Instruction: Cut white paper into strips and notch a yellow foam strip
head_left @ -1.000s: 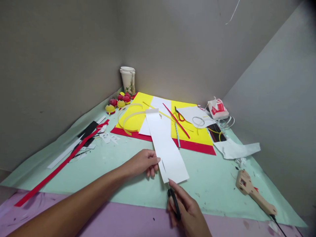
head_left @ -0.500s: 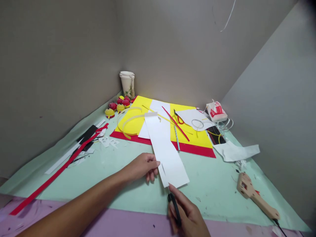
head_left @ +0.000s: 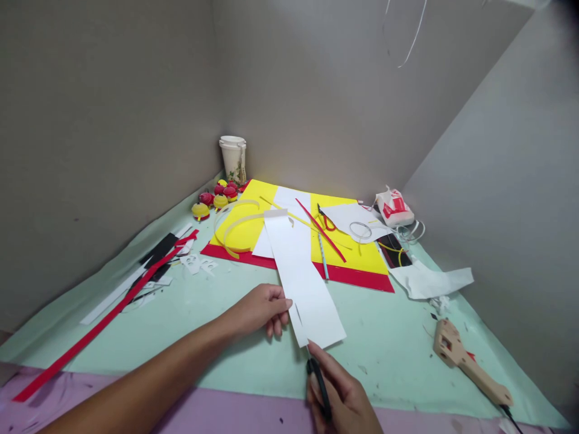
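Evidently light and thin, the white card (head_left: 312,298) looks like stiff paper: flat enough to hold its shape along its length, yet likely to flex, crease or swing if taken by one corner alone. It runs from the near side of the worktop (head_left: 384,343) up over the yellow sheet (head_left: 368,253), its far end bent into a small flap. A narrow slit shows near its left edge, and the slim band beside that should be the weakest part, quick to buckle or tear if tugged sideways.

The left hand (head_left: 261,308) is closed on that left edge, thumb on top, beside the slit. That is a sound place to hold, as a light pinch close to the slit would steady the card without denting it. The right hand (head_left: 341,386) is wrapped around the black handles of the scissors (head_left: 324,395), their blade at the near edge. The hands are apart, though near each other. The surface seems fairly smooth, so the card could slide or pivot under a loose grip.
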A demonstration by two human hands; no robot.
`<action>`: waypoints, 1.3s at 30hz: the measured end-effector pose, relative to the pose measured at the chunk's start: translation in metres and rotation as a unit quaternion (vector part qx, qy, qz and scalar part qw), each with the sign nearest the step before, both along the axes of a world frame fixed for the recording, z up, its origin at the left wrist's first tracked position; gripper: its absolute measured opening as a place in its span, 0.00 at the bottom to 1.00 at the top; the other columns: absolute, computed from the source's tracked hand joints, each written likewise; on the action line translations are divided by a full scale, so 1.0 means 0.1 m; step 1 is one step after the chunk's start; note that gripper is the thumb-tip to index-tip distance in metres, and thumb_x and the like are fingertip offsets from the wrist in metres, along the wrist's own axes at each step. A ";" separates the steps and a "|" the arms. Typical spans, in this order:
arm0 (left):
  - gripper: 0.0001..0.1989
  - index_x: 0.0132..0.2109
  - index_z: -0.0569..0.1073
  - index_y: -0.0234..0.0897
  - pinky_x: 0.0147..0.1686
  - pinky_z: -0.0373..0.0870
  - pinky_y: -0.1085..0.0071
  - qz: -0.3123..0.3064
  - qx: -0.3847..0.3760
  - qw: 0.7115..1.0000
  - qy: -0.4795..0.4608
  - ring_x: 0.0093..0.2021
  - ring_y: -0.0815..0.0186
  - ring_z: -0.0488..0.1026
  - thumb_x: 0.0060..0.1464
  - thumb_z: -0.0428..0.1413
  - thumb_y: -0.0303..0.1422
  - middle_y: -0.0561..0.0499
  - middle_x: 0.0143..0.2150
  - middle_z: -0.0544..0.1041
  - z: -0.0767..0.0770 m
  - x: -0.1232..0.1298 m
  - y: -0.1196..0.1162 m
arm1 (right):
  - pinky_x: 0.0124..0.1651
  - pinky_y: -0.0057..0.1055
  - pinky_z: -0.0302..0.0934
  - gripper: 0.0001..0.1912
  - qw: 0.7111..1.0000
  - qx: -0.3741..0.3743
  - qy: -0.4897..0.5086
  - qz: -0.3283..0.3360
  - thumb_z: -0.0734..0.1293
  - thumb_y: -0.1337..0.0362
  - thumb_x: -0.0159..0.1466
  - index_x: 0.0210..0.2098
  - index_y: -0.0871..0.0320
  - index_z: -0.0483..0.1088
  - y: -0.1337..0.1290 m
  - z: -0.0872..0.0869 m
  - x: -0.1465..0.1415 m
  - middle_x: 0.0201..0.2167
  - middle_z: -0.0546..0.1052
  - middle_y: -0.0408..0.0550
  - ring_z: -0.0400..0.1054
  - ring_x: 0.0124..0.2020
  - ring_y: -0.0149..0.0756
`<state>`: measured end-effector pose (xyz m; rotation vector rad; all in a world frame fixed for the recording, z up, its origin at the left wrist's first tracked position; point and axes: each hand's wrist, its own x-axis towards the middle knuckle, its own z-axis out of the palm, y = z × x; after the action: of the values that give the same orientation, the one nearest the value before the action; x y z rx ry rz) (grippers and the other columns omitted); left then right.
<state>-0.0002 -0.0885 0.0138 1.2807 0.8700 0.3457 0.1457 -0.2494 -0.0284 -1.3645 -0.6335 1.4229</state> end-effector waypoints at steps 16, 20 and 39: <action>0.14 0.29 0.66 0.34 0.17 0.61 0.77 -0.004 -0.001 1.000 0.001 0.19 0.72 0.70 0.50 0.56 0.41 0.52 0.23 0.74 0.01 0.00 0.00 | 0.17 0.24 0.53 0.43 1.000 0.014 -0.010 0.013 0.71 0.40 0.53 0.60 0.61 0.67 -0.01 0.00 0.03 0.18 0.67 0.38 0.58 0.14 0.25; 0.14 0.29 0.66 0.34 0.17 0.61 0.76 -0.003 0.001 1.000 0.001 0.19 0.72 0.70 0.51 0.56 0.41 0.52 0.23 0.74 0.01 0.00 0.00 | 0.20 0.26 0.55 0.42 0.998 0.024 -0.022 0.055 0.69 0.41 0.55 0.61 0.61 0.65 -0.01 0.07 0.07 0.20 0.67 0.39 0.57 0.15 0.25; 0.14 0.29 0.67 0.33 0.18 0.64 0.76 -0.018 0.008 1.000 -0.001 0.19 0.72 0.70 0.52 0.57 0.40 0.52 0.24 0.74 0.09 0.01 -0.01 | 0.25 0.27 0.53 0.31 0.998 0.010 -0.032 0.048 0.67 0.52 0.62 0.62 0.57 0.64 -0.07 0.28 0.06 0.23 0.66 0.39 0.56 0.20 0.27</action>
<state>0.0011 -0.0897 0.0232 1.3098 0.8438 0.3263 0.1520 -0.2564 -0.0007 -1.3842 -0.7633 1.4486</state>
